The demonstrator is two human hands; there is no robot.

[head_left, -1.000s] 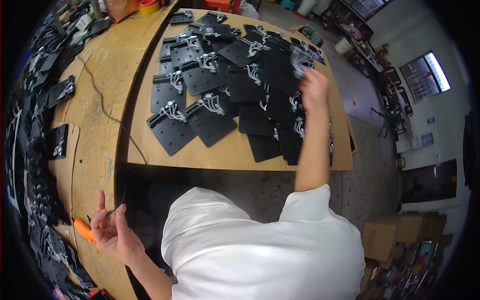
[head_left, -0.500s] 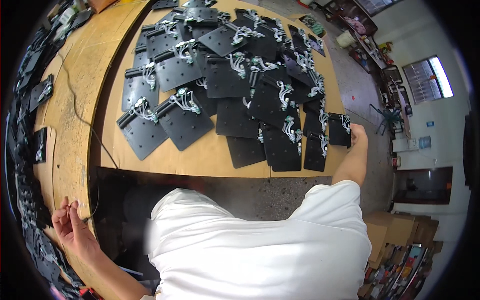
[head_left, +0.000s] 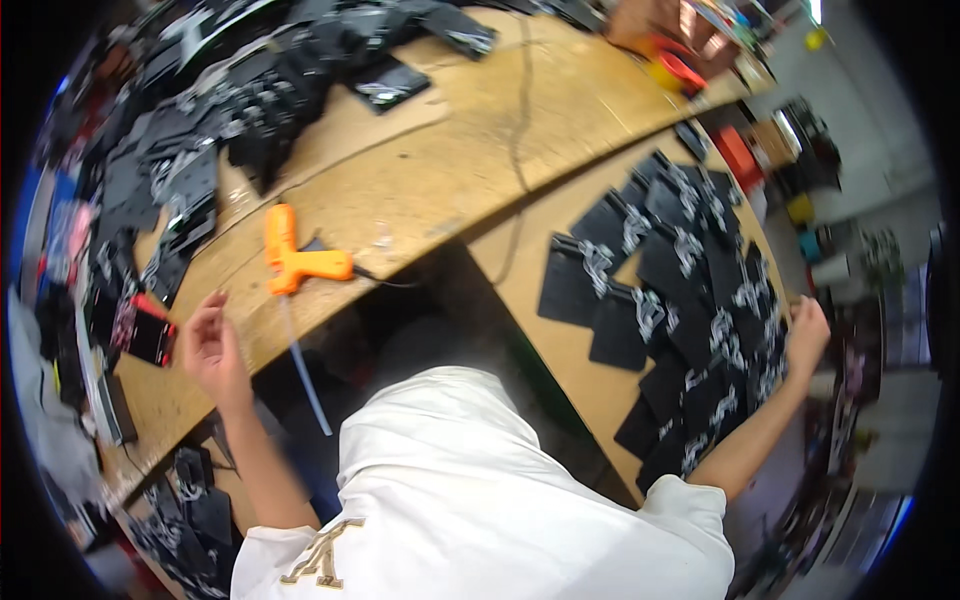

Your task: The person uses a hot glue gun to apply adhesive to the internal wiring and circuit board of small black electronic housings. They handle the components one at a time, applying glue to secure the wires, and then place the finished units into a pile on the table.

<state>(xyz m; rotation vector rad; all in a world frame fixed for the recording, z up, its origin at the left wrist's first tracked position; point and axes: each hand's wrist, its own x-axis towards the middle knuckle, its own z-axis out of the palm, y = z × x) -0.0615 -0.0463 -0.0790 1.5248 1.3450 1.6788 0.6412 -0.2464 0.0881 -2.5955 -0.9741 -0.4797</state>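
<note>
My left hand (head_left: 212,345) is raised at the near edge of the left workbench, palm showing and fingers loosely apart, with nothing seen in it. Close by on that bench lies an orange hot glue gun (head_left: 290,260), a long translucent glue stick (head_left: 308,385) reaching from it past the bench edge. Out at the right, my right hand (head_left: 808,335) is beside the far side of the plate-covered table. Its fingers look curled but are blurred, and no plate shows in it. Black plates (head_left: 620,335) with white wires and small green boards overlap on that table.
Heaps of similar black parts (head_left: 270,110) cover the back of the wooden workbench (head_left: 460,140). A dark cable (head_left: 522,130) crosses the bench. A red-and-yellow tape roll (head_left: 675,75) sits at its far end. A dark gap separates bench and table.
My view has swung left toward the workbench, bringing the glue gun into sight. My left hand has gone from a pinch to loose fingers. The black plate at my right hand no longer shows there.
</note>
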